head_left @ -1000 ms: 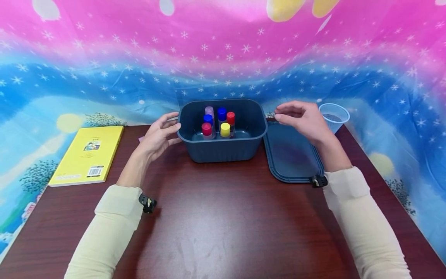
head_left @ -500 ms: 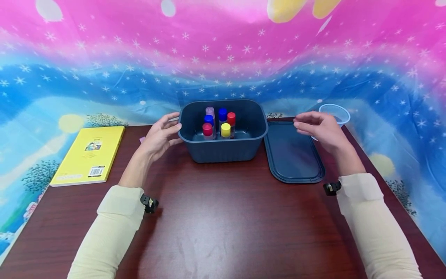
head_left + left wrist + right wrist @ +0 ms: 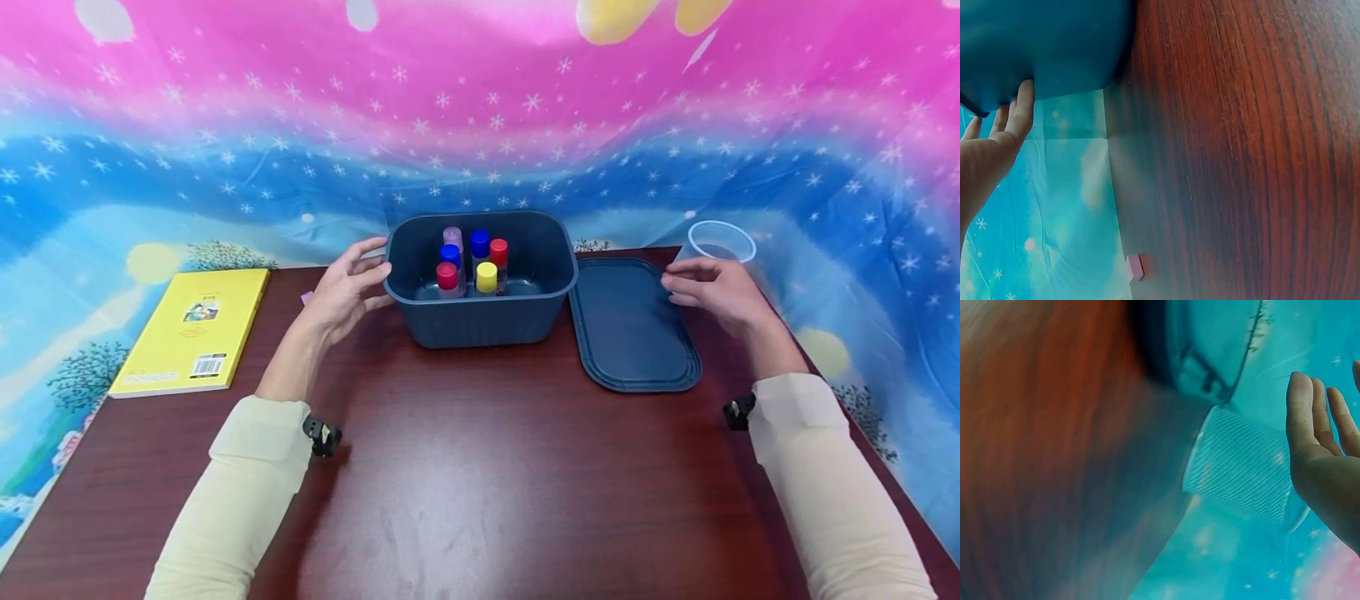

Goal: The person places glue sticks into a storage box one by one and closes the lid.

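A dark grey-blue plastic bin (image 3: 480, 321) stands at the back middle of the table. My left hand (image 3: 341, 292) touches its left side with straight, spread fingers, the thumb at the rim. Inside the bin stand several clear tubes with coloured caps, among them a yellow-capped tube (image 3: 486, 278), a red-capped tube (image 3: 498, 254) and a purple one (image 3: 453, 242). My right hand (image 3: 723, 296) hovers with loose fingers, holding nothing, above the right edge of the flat dark lid (image 3: 633, 325) and in front of the clear ribbed cup (image 3: 1238, 465).
At the left lies a yellow book (image 3: 195, 333). A small pink block (image 3: 1135, 267) sits by the table's back edge, left of the bin. A printed cloth backdrop (image 3: 480, 108) borders the table (image 3: 480, 467) at the back and sides.
My right hand has moved right and toward me, from beside the bin across the lid to the cup. The left hand has stayed against the bin.
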### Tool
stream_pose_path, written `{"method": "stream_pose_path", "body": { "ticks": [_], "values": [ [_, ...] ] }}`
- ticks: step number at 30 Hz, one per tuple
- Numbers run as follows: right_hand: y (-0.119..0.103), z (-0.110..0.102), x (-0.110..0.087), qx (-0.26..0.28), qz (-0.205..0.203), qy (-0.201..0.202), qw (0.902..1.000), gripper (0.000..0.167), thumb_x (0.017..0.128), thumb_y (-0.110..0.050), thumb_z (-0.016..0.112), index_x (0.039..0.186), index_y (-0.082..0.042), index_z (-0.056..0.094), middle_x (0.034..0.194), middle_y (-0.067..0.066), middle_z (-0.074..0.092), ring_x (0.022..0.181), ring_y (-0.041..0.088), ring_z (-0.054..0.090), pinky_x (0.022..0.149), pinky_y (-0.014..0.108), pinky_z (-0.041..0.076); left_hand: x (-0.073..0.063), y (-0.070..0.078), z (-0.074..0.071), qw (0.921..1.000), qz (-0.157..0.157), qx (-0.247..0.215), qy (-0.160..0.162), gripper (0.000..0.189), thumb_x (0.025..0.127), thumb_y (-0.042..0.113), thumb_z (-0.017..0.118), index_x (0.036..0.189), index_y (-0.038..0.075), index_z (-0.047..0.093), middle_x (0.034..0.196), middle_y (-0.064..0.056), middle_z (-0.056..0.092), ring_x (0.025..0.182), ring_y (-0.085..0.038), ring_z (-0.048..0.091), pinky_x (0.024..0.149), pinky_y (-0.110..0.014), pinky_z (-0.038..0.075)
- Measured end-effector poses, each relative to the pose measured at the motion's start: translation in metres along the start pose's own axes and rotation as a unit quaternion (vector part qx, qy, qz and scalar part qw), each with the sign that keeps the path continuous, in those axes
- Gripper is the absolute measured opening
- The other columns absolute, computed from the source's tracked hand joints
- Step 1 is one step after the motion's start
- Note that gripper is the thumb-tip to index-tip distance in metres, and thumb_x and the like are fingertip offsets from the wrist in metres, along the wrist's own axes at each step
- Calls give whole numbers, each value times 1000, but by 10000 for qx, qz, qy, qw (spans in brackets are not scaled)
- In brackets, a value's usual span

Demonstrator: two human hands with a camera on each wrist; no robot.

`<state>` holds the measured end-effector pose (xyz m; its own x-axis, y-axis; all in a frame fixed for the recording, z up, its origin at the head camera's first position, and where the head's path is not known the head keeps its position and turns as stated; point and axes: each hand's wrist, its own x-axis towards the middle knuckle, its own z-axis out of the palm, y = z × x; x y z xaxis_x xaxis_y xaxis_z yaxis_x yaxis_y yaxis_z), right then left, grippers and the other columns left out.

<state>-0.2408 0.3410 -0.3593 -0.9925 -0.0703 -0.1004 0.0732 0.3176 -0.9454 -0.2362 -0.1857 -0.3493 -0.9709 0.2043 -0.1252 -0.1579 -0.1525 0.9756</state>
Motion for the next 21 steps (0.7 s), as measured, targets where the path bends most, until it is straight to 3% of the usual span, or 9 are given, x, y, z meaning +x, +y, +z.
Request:
{"method": "stream_pose_path", "body": {
  "ticks": [4,10,13,15,18,21],
  "values": [
    [10,-7,1,-13,-38,-5,10000,27,96,-19,73,118,-6,66,100,-11,68,97,11,70,88,34,58,0,0,-1,10000,-10,-31,28,57,105,13,56,157,16,34,155,-15,32,136,-31,43,111,-54,39],
    [24,-15,5,-563,254,-82,9981,56,97,-26,72,134,10,51,99,-13,64,94,9,70,88,35,58,2,0,-1,10000,-14,-96,-2,57,105,13,56,157,15,34,155,-15,32,138,-33,41,111,-53,39],
    [31,-18,8,-836,401,-167,9956,62,98,-26,70,139,13,44,102,-10,63,91,6,69,86,33,59,2,0,-1,10000,-8,-93,-4,57,105,13,56,157,15,34,156,-16,31,139,-35,39,111,-53,38],
    [34,-20,9,-1125,455,-236,9923,62,100,-26,68,141,13,43,107,-4,65,90,3,68,85,31,59,2,1,0,10000,-5,-93,-2,57,105,13,56,157,15,34,156,-16,30,140,-35,39,112,-54,38],
    [39,-20,11,-1602,515,-342,9851,62,101,-28,66,142,13,44,119,16,66,90,2,67,86,33,59,1,1,-1,10000,11,-65,4,58,105,13,56,158,15,33,157,-16,30,140,-34,38,112,-53,38],
    [39,-18,12,-1858,601,-457,9797,60,102,-24,64,143,14,43,132,32,57,93,5,67,90,38,58,1,0,-1,10000,19,-63,-7,58,105,13,56,158,14,33,157,-17,30,141,-35,38,111,-53,39]
  ]
}}
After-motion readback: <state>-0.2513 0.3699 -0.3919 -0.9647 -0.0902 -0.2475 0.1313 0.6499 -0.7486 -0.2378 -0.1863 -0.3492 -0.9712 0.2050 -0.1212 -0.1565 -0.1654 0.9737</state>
